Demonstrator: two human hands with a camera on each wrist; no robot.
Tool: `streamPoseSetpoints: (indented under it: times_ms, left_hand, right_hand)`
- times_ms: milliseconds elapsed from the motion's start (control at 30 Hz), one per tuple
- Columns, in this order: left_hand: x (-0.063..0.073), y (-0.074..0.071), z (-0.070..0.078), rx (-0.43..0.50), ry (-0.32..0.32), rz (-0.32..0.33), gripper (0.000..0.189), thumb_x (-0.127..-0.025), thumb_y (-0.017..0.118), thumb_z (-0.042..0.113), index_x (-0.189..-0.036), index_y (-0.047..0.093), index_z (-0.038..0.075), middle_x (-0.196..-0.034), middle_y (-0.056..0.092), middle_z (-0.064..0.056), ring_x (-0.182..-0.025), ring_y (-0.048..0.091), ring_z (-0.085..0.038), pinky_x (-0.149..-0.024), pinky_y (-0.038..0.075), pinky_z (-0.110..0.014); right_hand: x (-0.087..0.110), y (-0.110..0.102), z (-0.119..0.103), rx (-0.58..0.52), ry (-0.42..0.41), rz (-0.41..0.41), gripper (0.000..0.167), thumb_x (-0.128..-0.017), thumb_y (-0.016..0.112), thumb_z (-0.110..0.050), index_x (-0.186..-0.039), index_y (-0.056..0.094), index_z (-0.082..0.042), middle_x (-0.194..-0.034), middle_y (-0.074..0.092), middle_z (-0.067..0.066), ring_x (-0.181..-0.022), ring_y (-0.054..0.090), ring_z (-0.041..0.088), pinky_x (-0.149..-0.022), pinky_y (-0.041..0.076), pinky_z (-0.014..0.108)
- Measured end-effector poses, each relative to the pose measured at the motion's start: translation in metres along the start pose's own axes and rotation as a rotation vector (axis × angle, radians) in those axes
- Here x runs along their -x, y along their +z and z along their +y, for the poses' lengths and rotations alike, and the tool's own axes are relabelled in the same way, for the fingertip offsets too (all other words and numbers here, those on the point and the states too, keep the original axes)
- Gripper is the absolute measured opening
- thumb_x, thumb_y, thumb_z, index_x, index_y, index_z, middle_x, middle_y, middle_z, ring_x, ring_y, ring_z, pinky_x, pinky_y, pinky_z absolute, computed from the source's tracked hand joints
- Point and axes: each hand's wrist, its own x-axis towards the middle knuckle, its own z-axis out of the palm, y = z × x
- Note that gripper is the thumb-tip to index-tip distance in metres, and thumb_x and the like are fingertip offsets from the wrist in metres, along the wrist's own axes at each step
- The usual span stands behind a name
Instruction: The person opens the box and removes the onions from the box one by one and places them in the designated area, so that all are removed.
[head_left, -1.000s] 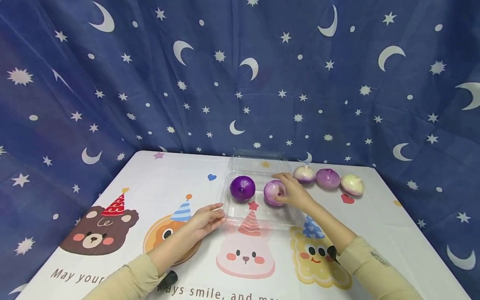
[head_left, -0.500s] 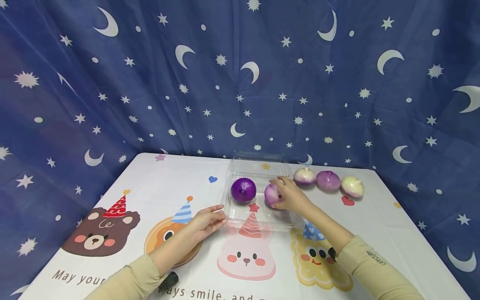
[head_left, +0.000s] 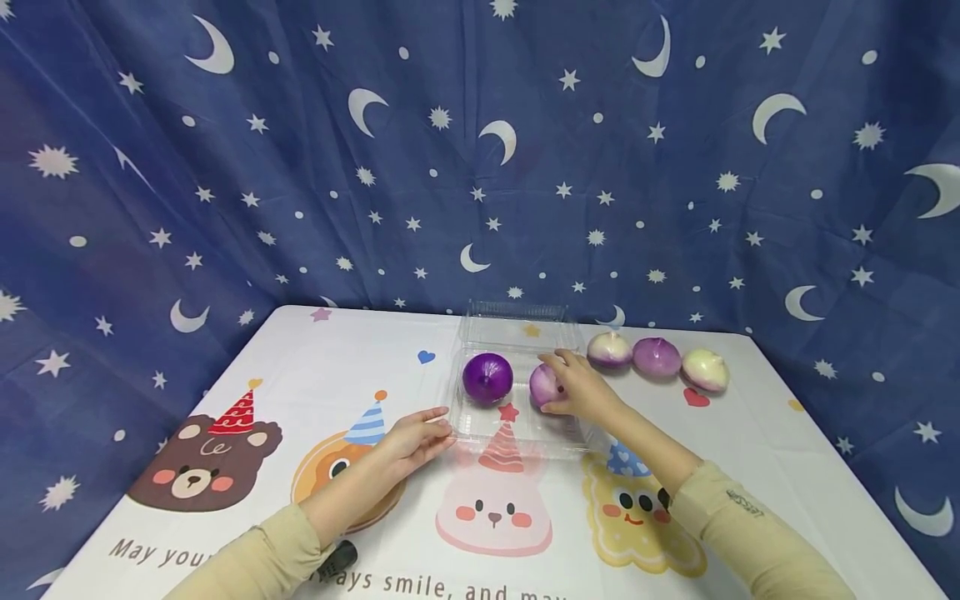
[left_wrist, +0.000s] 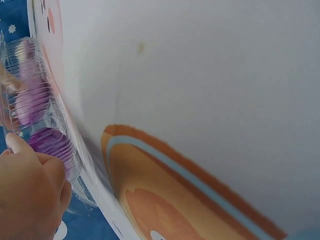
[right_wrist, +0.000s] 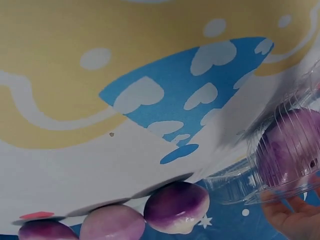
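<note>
A clear plastic clamshell container [head_left: 517, 429] stands with its lid folded back, a dark purple onion [head_left: 487, 379] in its left half. My left hand [head_left: 412, 442] grips its near left rim; in the left wrist view, the thumb [left_wrist: 19, 144] lies over the rim with the fingers bent outside the ribbed wall. Inside the right half, my right hand [head_left: 581, 387] holds a pale purple onion [head_left: 544, 386], thumb on the near side and fingers on the far side. In the right wrist view that onion [right_wrist: 287, 150] shows through the clear wall, a small dark hole in it.
Three more onions stand in a row right of the container: a white-and-purple one [head_left: 609, 352], a purple one [head_left: 656, 358] and a pale yellowish one [head_left: 705, 371]. A printed white cloth [head_left: 360, 350] covers the table. A blue star-and-moon curtain [head_left: 420, 150] hangs behind.
My right hand has settled slightly lower around the pale purple onion and covers more of it. The left hand keeps its place on the container's rim.
</note>
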Motion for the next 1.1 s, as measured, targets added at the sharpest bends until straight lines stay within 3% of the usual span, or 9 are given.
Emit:
streamPoseSetpoints:
  times_ms: [267, 667, 1100]
  left_hand:
    - [-0.001, 0.001, 0.002, 0.012, 0.001, 0.006, 0.051, -0.090, 0.046, -0.011, -0.139, 0.031, -0.010, -0.092, 0.050, -0.005, -0.078, 0.056, -0.009, -0.078, 0.058, -0.017]
    - [0.000, 0.002, 0.002, 0.012, 0.013, 0.014, 0.051, -0.090, 0.047, -0.011, -0.138, 0.032, -0.011, -0.092, 0.051, -0.007, -0.077, 0.057, -0.009, -0.077, 0.058, -0.017]
    - [0.001, 0.002, 0.001, 0.007, 0.019, 0.025, 0.050, -0.090, 0.047, -0.012, -0.137, 0.033, -0.011, -0.088, 0.052, -0.005, -0.075, 0.055, -0.008, -0.072, 0.058, -0.015]
  right_hand:
    - [-0.004, 0.001, 0.004, 0.029, -0.017, 0.023, 0.079, -0.064, 0.086, -0.029, -0.130, 0.050, -0.004, -0.125, 0.051, 0.028, -0.111, 0.051, 0.047, -0.098, 0.047, 0.058]
    - [-0.007, 0.006, -0.002, 0.035, 0.025, 0.075, 0.076, -0.064, 0.086, -0.032, -0.125, 0.052, -0.002, -0.119, 0.051, 0.028, -0.106, 0.052, 0.048, -0.092, 0.051, 0.057]
    - [-0.006, 0.014, -0.009, 0.095, 0.039, 0.060, 0.067, -0.064, 0.086, -0.025, -0.118, 0.054, -0.002, -0.103, 0.051, 0.020, -0.093, 0.053, 0.040, -0.083, 0.052, 0.051]
